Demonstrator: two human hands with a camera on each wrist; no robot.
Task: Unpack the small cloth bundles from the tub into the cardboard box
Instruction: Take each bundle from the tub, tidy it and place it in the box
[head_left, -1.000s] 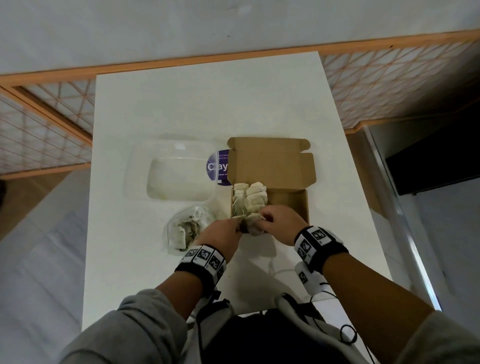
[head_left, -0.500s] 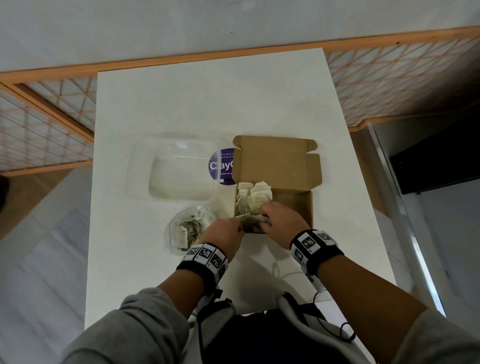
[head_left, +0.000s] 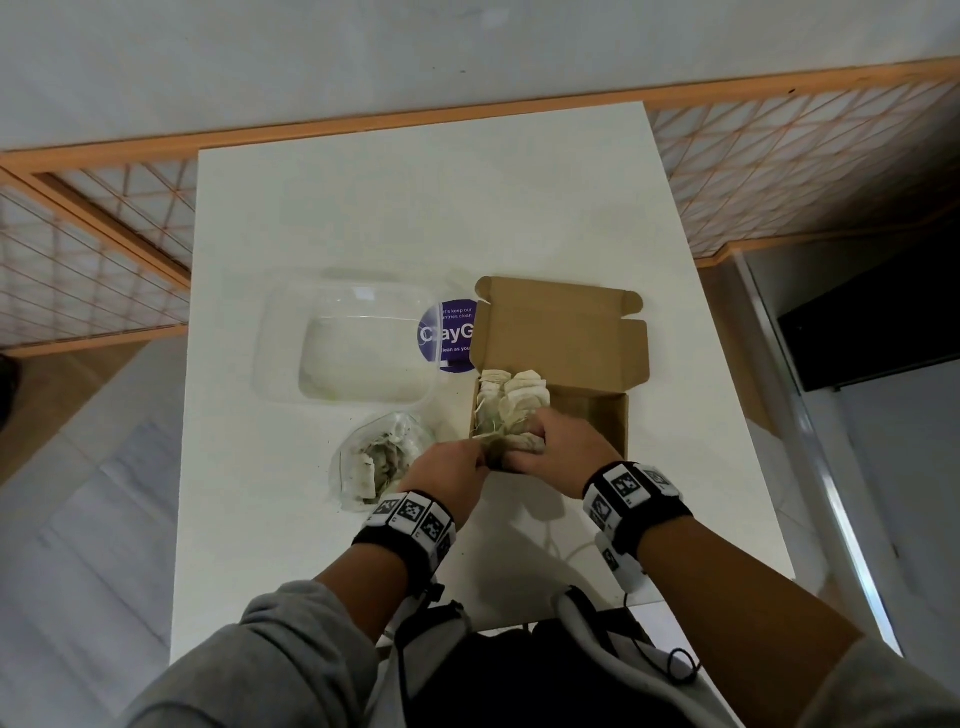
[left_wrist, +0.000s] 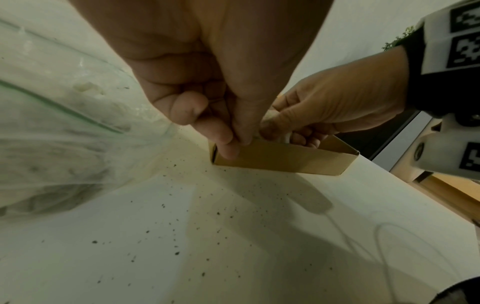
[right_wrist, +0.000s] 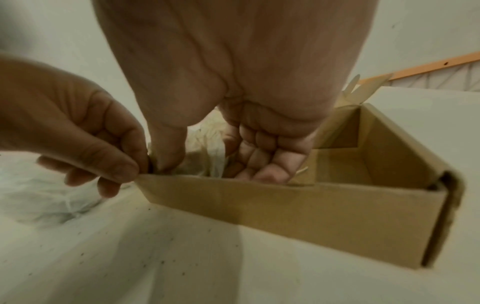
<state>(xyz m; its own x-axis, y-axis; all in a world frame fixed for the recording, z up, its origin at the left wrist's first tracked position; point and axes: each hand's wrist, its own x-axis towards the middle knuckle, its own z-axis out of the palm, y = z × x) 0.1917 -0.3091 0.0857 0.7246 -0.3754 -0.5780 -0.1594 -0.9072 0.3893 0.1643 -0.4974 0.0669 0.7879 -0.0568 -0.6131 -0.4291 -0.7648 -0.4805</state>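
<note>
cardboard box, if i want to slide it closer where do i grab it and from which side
Take the cardboard box by its near right corner, coming from the right. That half looks empty and clear, while the bundles and both hands crowd the left end, and the raised lid blocks the far side.

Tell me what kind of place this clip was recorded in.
Probably an indoor room at home, not a workshop: a plain white table against a pale wall, an orange-framed lattice screen behind it, and pale floor tiles.
</note>
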